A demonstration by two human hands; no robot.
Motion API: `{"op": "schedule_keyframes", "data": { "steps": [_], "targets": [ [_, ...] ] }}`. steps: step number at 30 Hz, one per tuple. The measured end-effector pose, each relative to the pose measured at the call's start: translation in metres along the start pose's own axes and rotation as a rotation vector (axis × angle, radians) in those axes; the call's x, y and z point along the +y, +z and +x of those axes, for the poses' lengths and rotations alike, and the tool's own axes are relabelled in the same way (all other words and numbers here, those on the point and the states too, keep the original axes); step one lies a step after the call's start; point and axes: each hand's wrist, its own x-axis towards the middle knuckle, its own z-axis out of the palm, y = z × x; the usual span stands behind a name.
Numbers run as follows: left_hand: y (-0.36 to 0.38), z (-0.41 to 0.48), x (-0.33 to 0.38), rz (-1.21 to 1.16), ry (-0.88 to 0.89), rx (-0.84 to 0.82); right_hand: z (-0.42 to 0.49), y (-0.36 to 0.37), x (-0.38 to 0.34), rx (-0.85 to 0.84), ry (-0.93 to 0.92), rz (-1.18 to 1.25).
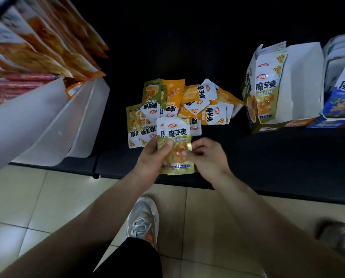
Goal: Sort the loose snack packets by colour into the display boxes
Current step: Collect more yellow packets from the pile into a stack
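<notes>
The left hand (150, 157) grips a small stack of green packets (175, 146) upright above the front edge of a dark shelf (267, 157), thumb across the front, its fingers closed behind the stack. The right hand (204, 157) pinches the stack's right edge with curled fingers. These packets look light, thin and glossy, so they are likely to slide against each other; holding them by the flat faces, near the middle, seems safer than by the sealed ends. The filling probably gives a little under pressure.

Just behind the hands lies a loose pile of green and orange packets (187, 105), overlapping and facing different ways. To the right stands a green display box (271, 87) already part filled, with a blue box (340, 93) beside it. The shelf is low, black and dimly lit. White dividers (53, 121) and orange bags (53, 37) fill the left side. Beige floor tiles (27, 197) and a grey shoe (143, 217) show below.
</notes>
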Motion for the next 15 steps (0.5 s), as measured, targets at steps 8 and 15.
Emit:
{"op": "schedule_keyframes", "data": {
  "steps": [8,15],
  "targets": [
    [-0.044,0.008,-0.002,0.008,-0.013,0.275,0.002,0.024,0.027,-0.097,-0.554,-0.993],
    [-0.053,0.008,-0.022,0.059,-0.026,0.326,-0.002,0.009,0.055,0.125,-0.625,-1.212]
  ]
}}
